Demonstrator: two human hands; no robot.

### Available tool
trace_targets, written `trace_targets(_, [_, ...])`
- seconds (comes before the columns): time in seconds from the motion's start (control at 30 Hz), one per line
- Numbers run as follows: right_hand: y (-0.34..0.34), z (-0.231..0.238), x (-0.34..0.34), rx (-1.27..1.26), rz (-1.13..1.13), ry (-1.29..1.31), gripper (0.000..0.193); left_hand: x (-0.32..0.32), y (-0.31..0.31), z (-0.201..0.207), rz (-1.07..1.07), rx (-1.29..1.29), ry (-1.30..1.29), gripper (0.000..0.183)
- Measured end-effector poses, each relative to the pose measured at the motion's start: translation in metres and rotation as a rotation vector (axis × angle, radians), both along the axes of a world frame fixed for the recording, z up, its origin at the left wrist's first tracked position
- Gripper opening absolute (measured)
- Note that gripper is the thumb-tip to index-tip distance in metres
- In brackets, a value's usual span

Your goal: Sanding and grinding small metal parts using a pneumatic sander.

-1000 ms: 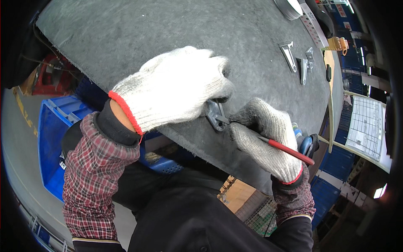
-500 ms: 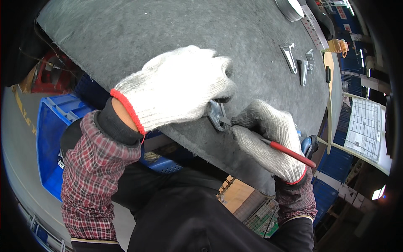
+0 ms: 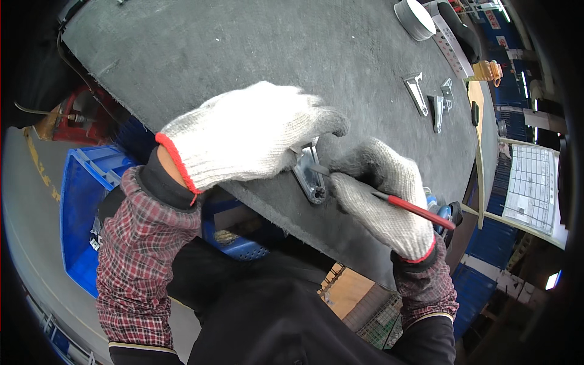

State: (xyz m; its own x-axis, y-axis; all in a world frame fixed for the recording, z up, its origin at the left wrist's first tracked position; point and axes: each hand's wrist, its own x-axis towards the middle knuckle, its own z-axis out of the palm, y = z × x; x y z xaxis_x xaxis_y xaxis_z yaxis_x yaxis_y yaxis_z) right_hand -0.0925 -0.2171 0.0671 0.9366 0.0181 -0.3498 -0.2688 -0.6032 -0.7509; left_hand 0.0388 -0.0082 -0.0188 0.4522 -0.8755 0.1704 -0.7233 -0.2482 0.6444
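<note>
My left hand (image 3: 249, 134), in a white knit glove with a red cuff, is closed on the upper end of a silvery metal bracket (image 3: 309, 179). Its fingers hide that end; the lower end, with a round hole, points toward me over the grey work surface (image 3: 286, 210). My right hand (image 3: 386, 201), also gloved, grips a slim tool like a file (image 3: 420, 212) with a red handle. The tool's flat grey tip lies against the bracket's inner side.
Several similar metal brackets (image 3: 416, 94) lie at the right of the surface. Beyond them are a round tin (image 3: 415, 19) and a yellow object (image 3: 486, 71). A blue crate (image 3: 79, 243) stands at lower left, and blue-handled items (image 3: 443, 212) sit by my right wrist.
The bracket has been tilted and shows more of its length below my left fingers. The file's tip has shifted from the bracket's holed end to farther up its side.
</note>
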Motion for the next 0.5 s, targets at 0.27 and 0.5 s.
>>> trace_targets(0.27, [-0.002,-0.023,0.008,0.101,0.091,-0.137,0.019,-0.005,0.002,-0.006,0.058,0.019,-0.039,0.058])
trace_targets(0.5, [0.002,-0.018,0.006,0.159,-0.048,-0.051,0.022,-0.003,0.001,-0.013,0.048,-0.055,-0.088,0.058])
